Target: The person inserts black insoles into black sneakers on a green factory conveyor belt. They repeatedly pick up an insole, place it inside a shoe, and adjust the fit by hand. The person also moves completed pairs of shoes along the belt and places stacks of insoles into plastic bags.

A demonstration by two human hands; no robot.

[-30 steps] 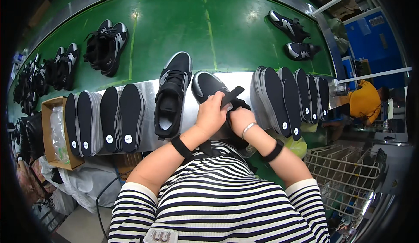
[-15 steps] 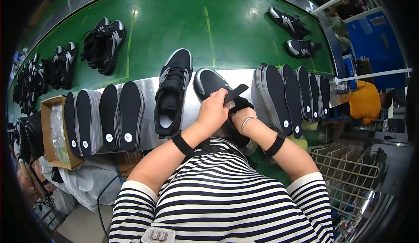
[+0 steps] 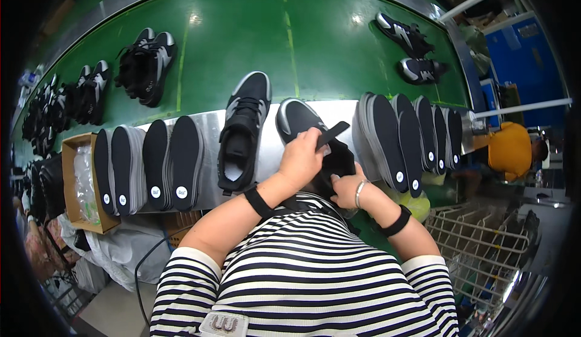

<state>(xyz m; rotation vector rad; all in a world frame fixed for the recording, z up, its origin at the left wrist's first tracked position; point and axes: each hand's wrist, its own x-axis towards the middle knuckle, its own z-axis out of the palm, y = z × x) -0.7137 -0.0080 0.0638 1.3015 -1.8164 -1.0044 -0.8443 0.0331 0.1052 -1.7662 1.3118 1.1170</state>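
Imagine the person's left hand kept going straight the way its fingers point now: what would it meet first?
The left hand points up and right, onto the black insole it already pinches over the black shoe; beyond, probably the green belt.

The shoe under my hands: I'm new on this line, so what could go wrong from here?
1. The insole pinched by your left hand sticks out of the shoe; it may crease going in.
2. The second shoe lies close by your left forearm and could get knocked.
3. The insole stack leans beside your right hand; a bump might topple it.
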